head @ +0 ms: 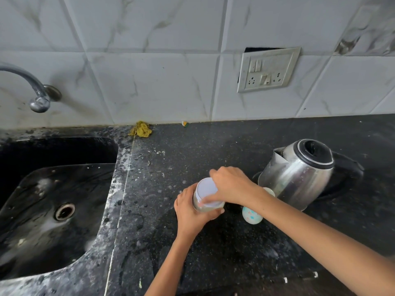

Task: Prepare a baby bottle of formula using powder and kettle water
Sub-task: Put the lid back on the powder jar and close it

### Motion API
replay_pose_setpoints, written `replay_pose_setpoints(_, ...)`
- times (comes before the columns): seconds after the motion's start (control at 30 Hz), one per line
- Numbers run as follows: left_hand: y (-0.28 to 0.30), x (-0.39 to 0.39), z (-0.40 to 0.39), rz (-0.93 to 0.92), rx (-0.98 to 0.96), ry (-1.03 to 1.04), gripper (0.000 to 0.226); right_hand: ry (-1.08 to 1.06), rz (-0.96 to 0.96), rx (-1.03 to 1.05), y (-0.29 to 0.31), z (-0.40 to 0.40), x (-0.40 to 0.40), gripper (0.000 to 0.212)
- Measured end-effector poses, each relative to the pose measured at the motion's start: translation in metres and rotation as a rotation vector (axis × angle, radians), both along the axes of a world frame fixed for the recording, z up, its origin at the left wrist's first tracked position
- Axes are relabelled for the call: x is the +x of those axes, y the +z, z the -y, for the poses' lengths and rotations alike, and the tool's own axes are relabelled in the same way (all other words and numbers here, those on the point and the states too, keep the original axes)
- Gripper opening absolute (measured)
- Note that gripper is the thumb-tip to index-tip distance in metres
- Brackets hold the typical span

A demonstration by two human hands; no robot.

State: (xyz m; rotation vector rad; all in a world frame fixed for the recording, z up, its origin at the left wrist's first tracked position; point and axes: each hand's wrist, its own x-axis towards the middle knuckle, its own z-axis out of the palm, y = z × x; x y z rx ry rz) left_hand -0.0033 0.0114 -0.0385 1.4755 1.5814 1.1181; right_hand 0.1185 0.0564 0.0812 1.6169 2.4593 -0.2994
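The left hand (pixel 190 212) grips the clear powder jar (pixel 206 207) from the side, just left of the steel kettle (pixel 297 174). The right hand (pixel 230 185) grips the jar's white lid (pixel 206 189) from above. The baby bottle (pixel 252 214) lies between jar and kettle on the tabletop (pixel 213 253).

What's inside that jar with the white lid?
The jar, gripped by the left hand, shows something pale through its clear wall, maybe powder. The white lid and the right hand gripping it cover the top, so how full it is cannot be seen.
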Motion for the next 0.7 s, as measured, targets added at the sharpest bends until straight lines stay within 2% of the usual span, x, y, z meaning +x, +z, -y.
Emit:
replay_pose_setpoints(0.07, -0.001, -0.001, 0.0, -0.007, -0.019, -0.008, 0.084, -0.146, 0.014, 0.076, 0.01, 0.0, -0.001, 0.074)
replay_pose_setpoints(0.1, -0.001, -0.001, 0.0, -0.006, -0.022, -0.009, 0.084, -0.151, 0.026, 0.111, 0.011, -0.001, 0.001, 0.075)
replay_pose_setpoints(0.17, 0.0, -0.001, 0.0, 0.002, -0.012, -0.01, 0.083, -0.04, 0.025, 0.1, 0.01, 0.0, 0.006, 0.067)
replay_pose_setpoints(0.2, 0.001, -0.001, 0.0, 0.0, -0.005, -0.011, 0.084, 0.054, 0.028, 0.011, 0.01, 0.001, 0.008, 0.069)
replay_pose_setpoints(0.27, 0.003, 0.0, 0.0, -0.006, -0.002, -0.014, 0.086, 0.186, -0.039, -0.149, 0.003, 0.001, 0.01, 0.088)
replay_pose_setpoints(0.3, 0.004, 0.0, 0.0, -0.006, -0.004, -0.012, 0.085, 0.205, -0.06, -0.146, 0.0, 0.0, 0.009, 0.086)
replay_pose_setpoints(0.4, 0.005, -0.001, 0.0, -0.001, -0.017, -0.02, 0.082, 0.155, -0.026, -0.004, -0.001, -0.005, -0.001, 0.064)
replay_pose_setpoints(0.5, 0.006, -0.002, -0.001, -0.01, -0.017, -0.024, 0.08, 0.115, 0.007, 0.03, 0.004, -0.006, -0.011, 0.048)
replay_pose_setpoints(0.63, 0.007, -0.001, 0.0, -0.009, -0.009, -0.013, 0.082, 0.018, -0.058, 0.041, -0.004, -0.003, -0.01, 0.049)
replay_pose_setpoints(0.7, 0.006, 0.0, 0.003, -0.033, 0.003, -0.004, 0.089, -0.048, -0.098, 0.05, -0.014, 0.003, -0.004, 0.065)
